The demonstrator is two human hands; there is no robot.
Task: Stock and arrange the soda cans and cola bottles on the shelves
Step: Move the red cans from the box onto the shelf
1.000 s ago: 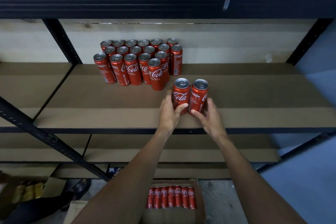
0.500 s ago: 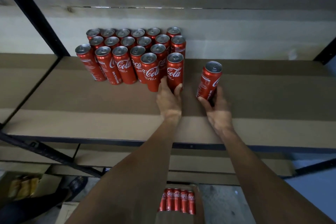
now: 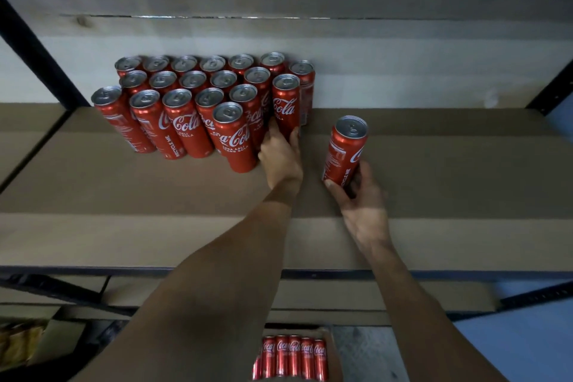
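Note:
Several slim red cola cans (image 3: pixel 183 108) stand in rows at the back left of the brown shelf board (image 3: pixel 434 226). My left hand (image 3: pixel 280 158) grips one red can (image 3: pixel 286 102) by its lower part, at the right end of the group and touching its neighbours. My right hand (image 3: pixel 359 195) holds a second red can (image 3: pixel 345 149) upright, apart from the group on the right, its base at the shelf board.
A black upright post (image 3: pixel 37 53) stands left of the cans, another at the far right (image 3: pixel 548 93). Below the shelf an open carton (image 3: pixel 333 350) holds more red cans (image 3: pixel 291 355). A lower shelf board (image 3: pixel 372 295) lies under the front edge.
My left hand has pushed its can deeper into the group, beside the back rows. My right hand keeps its can at about the same spot. The camera has moved closer.

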